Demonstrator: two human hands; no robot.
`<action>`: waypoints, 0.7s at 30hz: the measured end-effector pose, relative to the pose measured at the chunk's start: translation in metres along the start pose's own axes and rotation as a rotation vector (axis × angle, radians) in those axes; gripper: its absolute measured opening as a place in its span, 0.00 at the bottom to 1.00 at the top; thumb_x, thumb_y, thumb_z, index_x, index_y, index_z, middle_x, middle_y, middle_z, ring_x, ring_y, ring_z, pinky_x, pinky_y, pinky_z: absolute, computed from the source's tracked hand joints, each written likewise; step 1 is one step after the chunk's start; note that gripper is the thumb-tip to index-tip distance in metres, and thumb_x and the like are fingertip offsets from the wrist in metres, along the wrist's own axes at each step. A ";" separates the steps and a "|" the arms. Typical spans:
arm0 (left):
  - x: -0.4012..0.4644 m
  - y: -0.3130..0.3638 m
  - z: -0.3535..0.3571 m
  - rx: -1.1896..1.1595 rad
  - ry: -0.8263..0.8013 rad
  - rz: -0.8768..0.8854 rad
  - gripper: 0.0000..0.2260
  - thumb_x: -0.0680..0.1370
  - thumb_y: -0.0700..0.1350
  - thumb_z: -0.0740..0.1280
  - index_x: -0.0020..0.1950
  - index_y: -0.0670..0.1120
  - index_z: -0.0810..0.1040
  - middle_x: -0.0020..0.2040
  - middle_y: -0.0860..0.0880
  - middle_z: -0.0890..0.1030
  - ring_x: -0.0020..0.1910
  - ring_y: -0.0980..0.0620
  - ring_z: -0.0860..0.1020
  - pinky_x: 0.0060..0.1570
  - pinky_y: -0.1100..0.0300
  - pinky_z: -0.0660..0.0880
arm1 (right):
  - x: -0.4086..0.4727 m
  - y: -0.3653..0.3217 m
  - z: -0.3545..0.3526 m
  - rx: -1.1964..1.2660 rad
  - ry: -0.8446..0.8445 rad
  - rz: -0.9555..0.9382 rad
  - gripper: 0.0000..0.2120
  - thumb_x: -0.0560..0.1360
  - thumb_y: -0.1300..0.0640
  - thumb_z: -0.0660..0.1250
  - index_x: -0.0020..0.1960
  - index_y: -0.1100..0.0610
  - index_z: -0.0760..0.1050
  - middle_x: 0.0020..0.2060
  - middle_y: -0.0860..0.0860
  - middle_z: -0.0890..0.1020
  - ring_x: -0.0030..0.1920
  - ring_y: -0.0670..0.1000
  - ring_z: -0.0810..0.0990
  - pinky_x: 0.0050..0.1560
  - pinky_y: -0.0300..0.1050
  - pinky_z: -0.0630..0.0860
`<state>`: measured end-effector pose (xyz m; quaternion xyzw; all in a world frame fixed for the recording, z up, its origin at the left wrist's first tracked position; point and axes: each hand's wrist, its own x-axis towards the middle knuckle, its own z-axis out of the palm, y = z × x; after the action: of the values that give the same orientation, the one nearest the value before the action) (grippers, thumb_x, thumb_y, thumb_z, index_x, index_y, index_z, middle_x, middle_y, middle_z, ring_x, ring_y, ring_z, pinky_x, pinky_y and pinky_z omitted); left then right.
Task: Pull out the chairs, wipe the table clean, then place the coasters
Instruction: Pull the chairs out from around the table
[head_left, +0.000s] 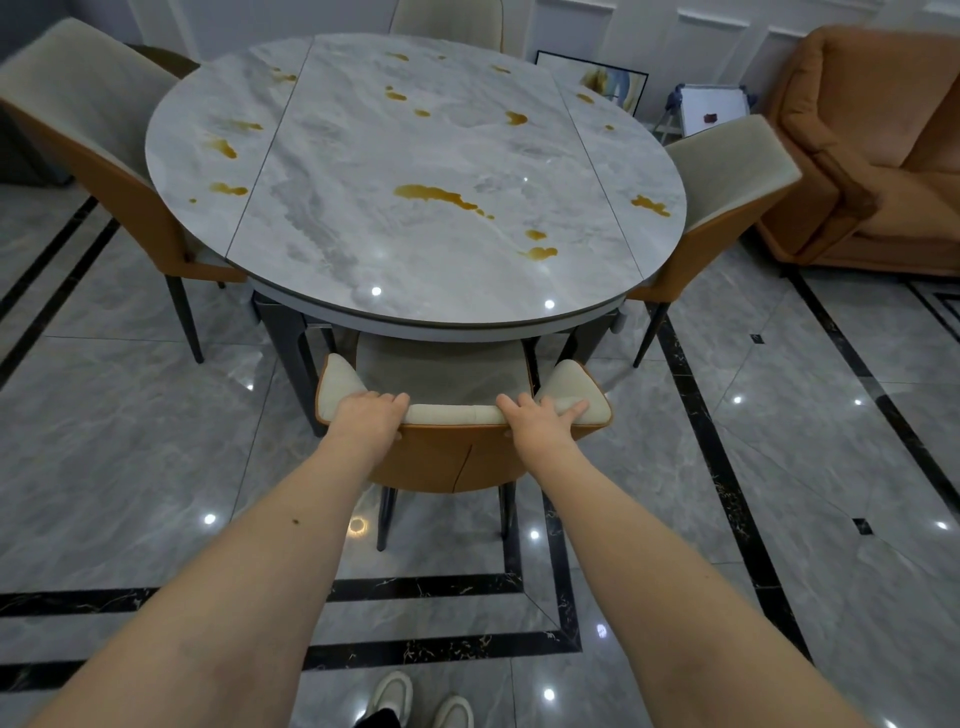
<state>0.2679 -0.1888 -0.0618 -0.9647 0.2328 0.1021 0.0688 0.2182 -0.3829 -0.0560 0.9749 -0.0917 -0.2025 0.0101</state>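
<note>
Both hands on near chair (457, 457) backrest top: left hand (370, 413) curled over left part of rim, right hand (540, 418) gripping right part, fingers spread over cushion edge. Chair tucked under table (415, 208), seat partly hidden by tabletop. Orange-brown spills (436, 195) scattered across marble top. More chairs at left (104, 156), right (722, 208), far side (447, 21). Sofa (872, 145) far right.
</note>
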 end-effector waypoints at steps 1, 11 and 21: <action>0.001 0.000 0.000 -0.002 0.002 -0.001 0.12 0.78 0.49 0.64 0.60 0.49 0.68 0.56 0.49 0.78 0.55 0.49 0.75 0.52 0.56 0.71 | 0.001 0.000 0.000 0.000 0.002 -0.003 0.34 0.72 0.67 0.67 0.70 0.46 0.56 0.63 0.54 0.67 0.68 0.62 0.61 0.62 0.81 0.42; 0.011 0.000 -0.002 0.001 -0.009 -0.014 0.11 0.79 0.48 0.62 0.60 0.47 0.68 0.56 0.47 0.78 0.56 0.48 0.75 0.49 0.57 0.70 | 0.010 0.004 -0.004 -0.012 0.020 -0.008 0.34 0.71 0.65 0.68 0.70 0.46 0.57 0.64 0.53 0.67 0.68 0.62 0.61 0.62 0.81 0.42; 0.012 0.006 0.000 -0.002 0.019 -0.036 0.11 0.79 0.48 0.62 0.59 0.47 0.68 0.55 0.47 0.78 0.55 0.47 0.76 0.48 0.57 0.69 | 0.012 0.007 -0.006 -0.006 0.018 -0.010 0.31 0.73 0.64 0.67 0.69 0.46 0.58 0.63 0.53 0.68 0.68 0.61 0.61 0.62 0.81 0.42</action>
<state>0.2754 -0.1989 -0.0650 -0.9698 0.2159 0.0917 0.0676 0.2300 -0.3925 -0.0551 0.9772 -0.0861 -0.1939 0.0127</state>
